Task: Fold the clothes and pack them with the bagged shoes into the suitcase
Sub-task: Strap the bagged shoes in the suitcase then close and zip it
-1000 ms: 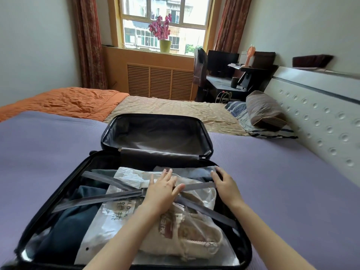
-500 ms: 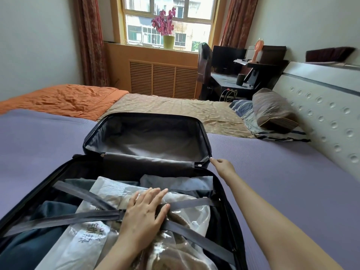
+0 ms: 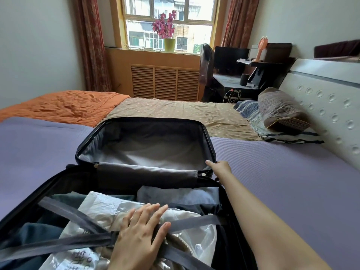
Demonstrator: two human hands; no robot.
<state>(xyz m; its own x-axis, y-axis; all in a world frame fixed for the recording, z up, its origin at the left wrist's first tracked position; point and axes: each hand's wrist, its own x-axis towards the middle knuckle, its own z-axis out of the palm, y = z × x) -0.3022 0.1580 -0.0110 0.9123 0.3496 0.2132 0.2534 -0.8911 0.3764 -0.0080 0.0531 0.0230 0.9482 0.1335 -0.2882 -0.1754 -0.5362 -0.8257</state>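
R hand [image 3: 221, 169] has left the case's inner right edge, where it lay 1 s ago, and now sits at the near right corner of the lid [image 3: 148, 145]. Its grip is closed on the lid's rim: thumb over the top, fingers tucked under and mostly hidden. L hand [image 3: 140, 236] stays put w/ fingers straight and spread. Its grip is open and holds nothing, palm pressing flat where the straps [image 3: 58, 244] cross. View has dropped closer to the case.

The suitcase [image 3: 29, 209] is black and hard-shelled w/ rounded corners, lying open on the bed's near edge. The lid is propped up at an angle, lined in smooth grey fabric. Flat grey webbing straps form an X over the load. Under them lie the bagged shoes [image 3: 196, 238], beige and knit-looking, in crinkly clear plastic w/ dark print. Folded clothes [image 3: 175, 195], soft grey-blue, sit beyond the bag toward the hinge; a dark teal garment [image 3: 33, 234] lies at the left.

The bed [image 3: 282, 182] has a fine-ribbed purple cover. A dimpled pale headboard [image 3: 321, 98] runs along its right side. Toward the far edge are a rumpled orange blanket [image 3: 64, 106], a tan sheet and a striped pillow [image 3: 280, 110]. Beyond that: window [image 3: 167, 22], red curtains [image 3: 91, 45], potted pink flowers [image 3: 165, 26].
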